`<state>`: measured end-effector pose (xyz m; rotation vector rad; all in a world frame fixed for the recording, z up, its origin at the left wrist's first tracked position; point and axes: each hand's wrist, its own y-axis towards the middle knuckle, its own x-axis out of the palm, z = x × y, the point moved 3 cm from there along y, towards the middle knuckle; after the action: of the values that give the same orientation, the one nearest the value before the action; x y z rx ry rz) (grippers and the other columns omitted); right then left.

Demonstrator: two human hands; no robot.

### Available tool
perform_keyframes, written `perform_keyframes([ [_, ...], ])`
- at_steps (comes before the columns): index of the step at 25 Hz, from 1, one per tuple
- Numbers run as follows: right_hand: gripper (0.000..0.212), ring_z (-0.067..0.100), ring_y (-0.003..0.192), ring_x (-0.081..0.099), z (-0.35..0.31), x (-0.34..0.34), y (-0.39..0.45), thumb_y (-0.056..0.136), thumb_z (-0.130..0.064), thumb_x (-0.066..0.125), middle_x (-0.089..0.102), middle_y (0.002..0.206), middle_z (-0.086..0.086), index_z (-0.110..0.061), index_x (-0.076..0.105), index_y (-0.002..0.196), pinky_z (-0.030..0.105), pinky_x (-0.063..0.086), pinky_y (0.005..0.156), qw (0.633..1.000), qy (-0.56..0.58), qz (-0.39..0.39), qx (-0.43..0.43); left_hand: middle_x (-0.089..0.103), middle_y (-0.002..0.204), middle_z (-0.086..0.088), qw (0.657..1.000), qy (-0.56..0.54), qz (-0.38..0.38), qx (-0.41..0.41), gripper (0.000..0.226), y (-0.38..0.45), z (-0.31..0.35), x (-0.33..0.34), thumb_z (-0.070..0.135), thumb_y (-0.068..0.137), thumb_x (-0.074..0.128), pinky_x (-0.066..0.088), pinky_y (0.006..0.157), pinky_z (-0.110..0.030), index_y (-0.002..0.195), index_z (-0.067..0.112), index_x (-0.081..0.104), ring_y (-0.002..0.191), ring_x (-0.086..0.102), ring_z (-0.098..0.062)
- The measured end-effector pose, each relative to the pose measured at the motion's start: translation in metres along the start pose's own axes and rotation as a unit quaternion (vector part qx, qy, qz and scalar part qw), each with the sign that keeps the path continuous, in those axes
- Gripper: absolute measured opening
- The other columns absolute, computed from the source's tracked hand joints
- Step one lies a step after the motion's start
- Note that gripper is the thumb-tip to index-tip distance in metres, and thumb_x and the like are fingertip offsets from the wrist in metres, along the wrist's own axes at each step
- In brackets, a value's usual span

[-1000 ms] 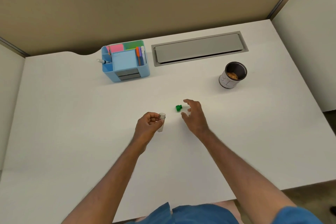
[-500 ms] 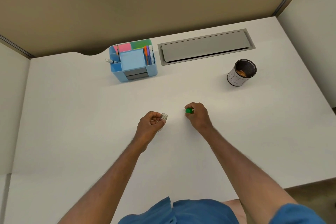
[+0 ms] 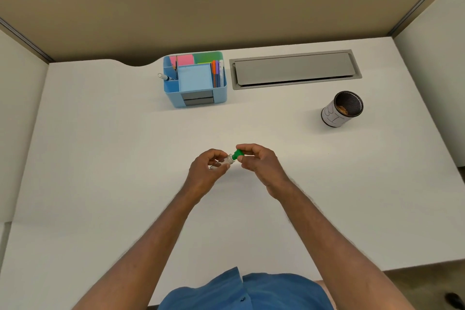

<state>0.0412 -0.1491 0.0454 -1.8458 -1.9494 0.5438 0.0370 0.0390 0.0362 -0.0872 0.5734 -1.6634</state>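
My left hand [image 3: 206,171] grips a small clear vial [image 3: 226,160], tilted with its threaded mouth pointing right. My right hand [image 3: 259,161] pinches a small green cap [image 3: 237,154] between thumb and fingers, right at the vial's mouth. Cap and mouth touch or nearly touch; I cannot tell whether the cap sits on the thread. Both hands hover over the middle of the white desk [image 3: 100,158]. Most of the vial's body is hidden by my left fingers.
A blue desk organiser [image 3: 195,80] with sticky notes and pens stands at the back. To its right lies a grey cable hatch [image 3: 294,69]. A dark mesh cup [image 3: 342,109] stands at the right. Partition walls enclose the desk on three sides.
My right hand picked the green cap up from the desk and carried it left to the vial's mouth. My left hand tilted the vial toward the right.
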Motion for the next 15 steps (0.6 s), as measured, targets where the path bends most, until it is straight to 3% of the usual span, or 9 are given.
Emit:
perform_keyframes([
  [4,0.030,0.001,0.096,0.073,-0.005,0.013,0.002,0.091,-0.006,0.073,0.079,0.106,-0.004,-0.017,0.074,0.119,0.014,0.052,0.084,0.998,-0.055,-0.014,-0.022,0.074,0.104,0.007,0.999,0.029,0.009,0.019,0.020,0.001,0.000,-0.008,0.015,0.088,0.077,0.052,0.076,-0.012,0.107,0.020,0.074,0.087,0.066,-0.002],
  [8,0.029,0.009,0.100,0.074,-0.010,0.023,0.009,0.090,-0.004,0.075,0.079,0.106,-0.002,-0.016,0.075,0.117,0.019,0.055,0.090,0.991,-0.120,-0.033,-0.046,0.075,0.103,0.010,0.998,0.061,0.011,0.030,0.021,0.005,-0.002,-0.020,0.019,0.087,0.079,0.055,0.082,-0.020,0.107,0.026,0.075,0.093,0.069,-0.005],
  [15,0.028,0.015,0.097,0.077,-0.022,0.033,0.024,0.086,-0.007,0.081,0.081,0.100,0.000,-0.015,0.077,0.113,0.027,0.059,0.093,0.986,-0.143,-0.044,-0.068,0.074,0.096,0.021,0.996,0.075,0.039,0.032,0.022,0.016,-0.001,-0.030,0.022,0.086,0.079,0.049,0.078,-0.011,0.106,0.031,0.077,0.091,0.067,0.007],
])
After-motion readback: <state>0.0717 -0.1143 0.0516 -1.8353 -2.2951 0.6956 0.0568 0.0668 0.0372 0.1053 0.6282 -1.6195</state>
